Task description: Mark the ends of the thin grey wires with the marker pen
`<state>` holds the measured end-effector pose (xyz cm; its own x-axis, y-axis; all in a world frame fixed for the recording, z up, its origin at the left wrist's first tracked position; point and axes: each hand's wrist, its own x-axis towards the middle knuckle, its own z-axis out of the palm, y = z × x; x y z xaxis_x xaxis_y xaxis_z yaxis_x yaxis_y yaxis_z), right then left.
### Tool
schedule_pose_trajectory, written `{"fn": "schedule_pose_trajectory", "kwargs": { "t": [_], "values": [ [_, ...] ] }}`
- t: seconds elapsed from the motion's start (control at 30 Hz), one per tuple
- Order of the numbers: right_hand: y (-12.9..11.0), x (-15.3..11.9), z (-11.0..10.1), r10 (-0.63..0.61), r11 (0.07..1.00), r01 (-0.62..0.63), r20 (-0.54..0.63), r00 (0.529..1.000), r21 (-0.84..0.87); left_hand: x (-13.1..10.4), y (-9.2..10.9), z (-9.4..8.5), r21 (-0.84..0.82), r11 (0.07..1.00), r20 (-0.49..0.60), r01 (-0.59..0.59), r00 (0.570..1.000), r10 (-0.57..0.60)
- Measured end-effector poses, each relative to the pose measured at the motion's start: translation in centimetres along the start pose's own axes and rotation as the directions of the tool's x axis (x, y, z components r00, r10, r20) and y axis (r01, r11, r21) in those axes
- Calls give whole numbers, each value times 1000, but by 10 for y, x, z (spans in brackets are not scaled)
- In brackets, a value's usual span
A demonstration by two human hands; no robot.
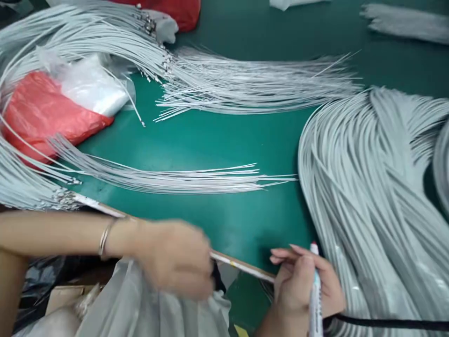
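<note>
My left hand [175, 260], smeared by motion, hovers over the table's front edge with a silver bracelet on its wrist. Its fingers are too blurred to show whether they hold anything. At the lower right, my right hand [308, 285] grips a white marker pen [315, 299], whose red end points up and away from me. A large bundle of thick grey cables [358, 187] lies right beside this hand. Beyond my hands, a thin bunch of white wires [175, 181] stretches across the green table [217, 140].
At the left, white wires with metal ends [66, 199] loop around a red plastic bag [52, 110] and a clear bag [98, 89]. A long bunch of loose thin wires [259, 84] lies farther back. Another grey bundle [410, 21] is at the far right.
</note>
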<state>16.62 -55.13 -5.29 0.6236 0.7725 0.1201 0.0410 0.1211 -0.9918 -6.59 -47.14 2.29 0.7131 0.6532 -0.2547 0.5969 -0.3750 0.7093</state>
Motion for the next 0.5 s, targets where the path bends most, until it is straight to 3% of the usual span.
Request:
{"fn": "schedule_pose_trajectory", "kwargs": {
  "t": [0.07, 0.1, 0.2, 0.27, 0.33, 0.37, 0.4, 0.5],
  "values": [
    [-1, 3, 4, -53, 997, 54, -15, 998, 60, -51, -10, 62, -27, 999, 68, -39, 997, 40],
    [-2, 4, 6, -80, 994, 81, -19, 997, 74, -66, -21, 88, -16, 999, 71, -29, 997, 30],
    [-3, 2, 8, -110, 992, 111, -16, 994, 61, -77, -58, 136, 58, 998, 8, 16, 1000, -17],
    [0, -11, 0, -189, 981, 192, -92, 978, 26, -73, -73, 148, 108, 994, -27, 13, 1000, -10],
    [10, -37, -17, -371, 928, 363, -255, 893, -78, -70, -79, 153, 156, 988, -53, -4, 999, 13],
    [18, -54, -29, -449, 893, 423, -278, 849, -151, -70, -81, 155, 181, 983, -65, -14, 998, 26],
    [27, -72, -41, -482, 870, 435, -215, 849, -233, -71, -81, 156, 205, 978, -79, -21, 996, 38],
    [60, -125, -78, -388, 859, 317, -107, 915, -402, -72, -82, 159, 271, 961, -119, -47, 990, 82]
  ]
}}
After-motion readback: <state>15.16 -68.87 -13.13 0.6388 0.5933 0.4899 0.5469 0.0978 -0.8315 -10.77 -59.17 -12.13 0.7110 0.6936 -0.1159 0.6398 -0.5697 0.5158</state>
